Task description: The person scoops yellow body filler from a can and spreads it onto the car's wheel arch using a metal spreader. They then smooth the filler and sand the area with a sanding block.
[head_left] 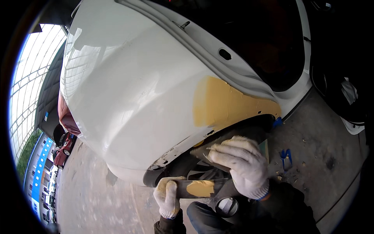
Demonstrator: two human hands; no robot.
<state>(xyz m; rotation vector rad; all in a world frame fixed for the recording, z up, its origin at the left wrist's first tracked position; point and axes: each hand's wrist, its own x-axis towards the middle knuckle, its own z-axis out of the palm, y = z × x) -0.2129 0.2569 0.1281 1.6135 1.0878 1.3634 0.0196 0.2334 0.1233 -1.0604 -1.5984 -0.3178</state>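
Note:
My left hand (168, 197), in a white knit work glove, grips the left end of a long dark mixing board (181, 189). A flat patch of yellow putty (200, 188) lies on that board. My right hand (238, 160), gloved the same way, is closed on a wide, flat putty spreader (200, 153); its fingers hide part of the blade. The spreader is close to the wheel arch of a white car's rear panel (128, 97). Smooth yellow filler (230, 102) covers the panel above the arch, with chipped paint (165, 160) along the arch edge.
An opened tin (227, 207) is beside my knee. A blue item (286, 159) rests on the concrete floor (311, 179), with small crumbs around it. The car's wheel (200, 170) is behind the board. Red and white cars are far left, and a dark door-like part (343, 85) hangs at right.

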